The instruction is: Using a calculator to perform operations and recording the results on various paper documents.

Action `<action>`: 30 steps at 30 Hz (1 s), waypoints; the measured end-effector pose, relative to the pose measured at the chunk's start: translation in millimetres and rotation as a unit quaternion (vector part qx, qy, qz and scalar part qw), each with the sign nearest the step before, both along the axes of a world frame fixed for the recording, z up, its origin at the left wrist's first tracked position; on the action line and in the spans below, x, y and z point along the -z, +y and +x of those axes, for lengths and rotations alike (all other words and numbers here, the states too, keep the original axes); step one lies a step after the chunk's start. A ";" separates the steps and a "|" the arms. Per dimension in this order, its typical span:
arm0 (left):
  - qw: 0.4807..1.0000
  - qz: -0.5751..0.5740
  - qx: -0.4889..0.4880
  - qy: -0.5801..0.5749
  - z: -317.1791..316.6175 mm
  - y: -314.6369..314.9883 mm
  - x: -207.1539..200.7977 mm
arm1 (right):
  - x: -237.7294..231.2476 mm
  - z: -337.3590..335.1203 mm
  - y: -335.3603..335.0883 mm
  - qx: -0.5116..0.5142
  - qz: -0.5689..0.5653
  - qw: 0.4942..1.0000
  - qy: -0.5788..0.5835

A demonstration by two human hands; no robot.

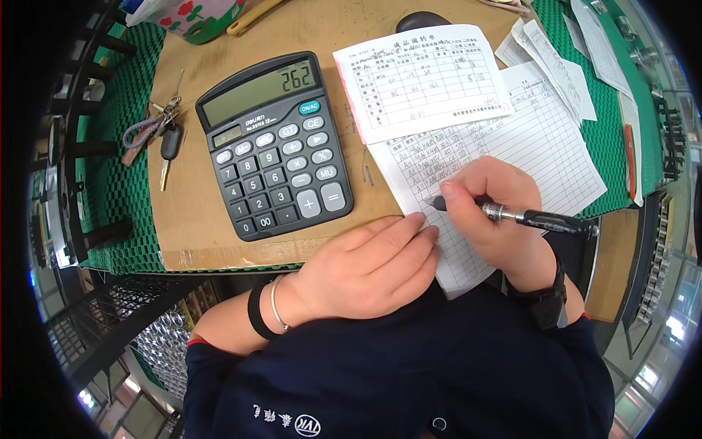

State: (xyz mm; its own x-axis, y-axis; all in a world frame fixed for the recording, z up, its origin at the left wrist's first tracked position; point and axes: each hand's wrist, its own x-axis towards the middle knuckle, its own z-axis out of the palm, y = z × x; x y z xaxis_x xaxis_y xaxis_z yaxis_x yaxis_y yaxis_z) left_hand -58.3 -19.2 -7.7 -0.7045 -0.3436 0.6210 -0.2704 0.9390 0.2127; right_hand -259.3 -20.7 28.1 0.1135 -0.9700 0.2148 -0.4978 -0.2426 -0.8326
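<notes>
In my right hand (497, 212) is a black and silver pen (537, 217), its tip on a ruled sheet (468, 252) with handwritten rows. My left hand (373, 267) lies flat, fingers stretched together, its fingertips on the left edge of that sheet. Over the sheet's upper part rests a white printed form (424, 84) with a pink left edge and handwritten entries. Left of the papers sits a large black desk calculator (274, 146), tilted a little, with digits on its display; neither hand touches it.
Keys (170, 139) with a braided cord lie left of the calculator on the brown board (292, 252). A flowered tub (194, 18) stands at the far left, a dark rounded object (423, 20) behind the form. More paper slips (556, 66) overlap at the right, over green matting (621, 139).
</notes>
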 end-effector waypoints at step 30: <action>1.000 -0.015 -0.016 0.000 -1.5 0.9 1.5 | -3.1 -3.6 -0.7 0.041 0.060 0.996 -0.061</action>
State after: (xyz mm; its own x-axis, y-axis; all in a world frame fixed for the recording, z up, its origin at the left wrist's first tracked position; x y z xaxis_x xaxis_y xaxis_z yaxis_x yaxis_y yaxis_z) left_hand -59.8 -18.3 -9.2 -0.6928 -0.3474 0.6319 -0.3002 0.9357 0.1852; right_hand -262.9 -21.4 31.2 0.0131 -0.9944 0.1048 -0.4053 -0.1011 -0.9086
